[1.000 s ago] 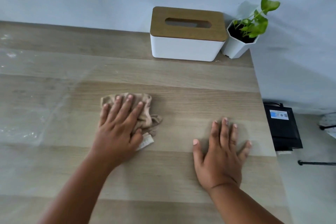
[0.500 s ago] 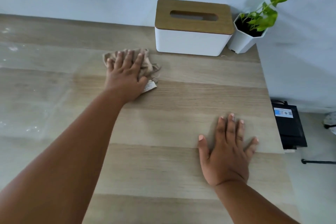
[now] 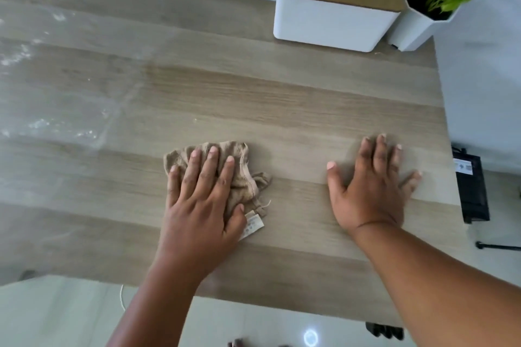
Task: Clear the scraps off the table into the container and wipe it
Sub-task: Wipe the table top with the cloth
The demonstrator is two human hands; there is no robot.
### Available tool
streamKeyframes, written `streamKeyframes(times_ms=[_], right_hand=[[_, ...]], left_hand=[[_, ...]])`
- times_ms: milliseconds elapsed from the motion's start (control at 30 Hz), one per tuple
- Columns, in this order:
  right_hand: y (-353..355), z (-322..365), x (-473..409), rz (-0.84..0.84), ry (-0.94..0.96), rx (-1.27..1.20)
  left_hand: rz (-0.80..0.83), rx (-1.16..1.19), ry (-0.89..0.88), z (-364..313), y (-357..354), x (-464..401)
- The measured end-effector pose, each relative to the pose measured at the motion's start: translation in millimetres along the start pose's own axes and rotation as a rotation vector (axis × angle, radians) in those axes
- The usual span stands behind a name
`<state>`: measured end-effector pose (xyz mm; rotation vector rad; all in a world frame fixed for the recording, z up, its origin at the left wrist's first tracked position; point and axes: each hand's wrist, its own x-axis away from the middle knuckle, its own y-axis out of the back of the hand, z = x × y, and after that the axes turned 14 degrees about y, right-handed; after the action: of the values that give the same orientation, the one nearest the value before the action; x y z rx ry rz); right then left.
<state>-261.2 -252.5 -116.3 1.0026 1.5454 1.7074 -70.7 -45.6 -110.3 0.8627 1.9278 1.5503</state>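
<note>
Your left hand (image 3: 201, 200) lies spread flat, pressing the tan cloth (image 3: 242, 175) to the bench (image 3: 282, 93) near the middle. Wet streaks and white specks remain at far left, so sweep there with overlapping strokes. Your right hand (image 3: 372, 186) rests spread flat beside it; use it to brace.

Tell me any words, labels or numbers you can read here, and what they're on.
None can be read.
Cloth tag: faint marks, too blurred to read.
Label on the black device: a dark arrow-like mark, text too small to read.
Tissue box and plant pot: no print visible.
</note>
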Motion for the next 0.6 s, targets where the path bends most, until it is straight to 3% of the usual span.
streamKeyframes(times_ms=[200, 433, 600], right_hand=[[-1, 1, 0, -0.015, 0.007, -0.01], [-3, 0, -2, -0.017, 0.014, 0.0], [-2, -1, -5, -0.021, 0.03, -0.018]], left_hand=[[0.046, -0.042, 0.101, 31, 13, 2], [0.105, -0.056, 0.236, 13, 3, -95], [0.112, -0.055, 0.23, -14, -9, -156]])
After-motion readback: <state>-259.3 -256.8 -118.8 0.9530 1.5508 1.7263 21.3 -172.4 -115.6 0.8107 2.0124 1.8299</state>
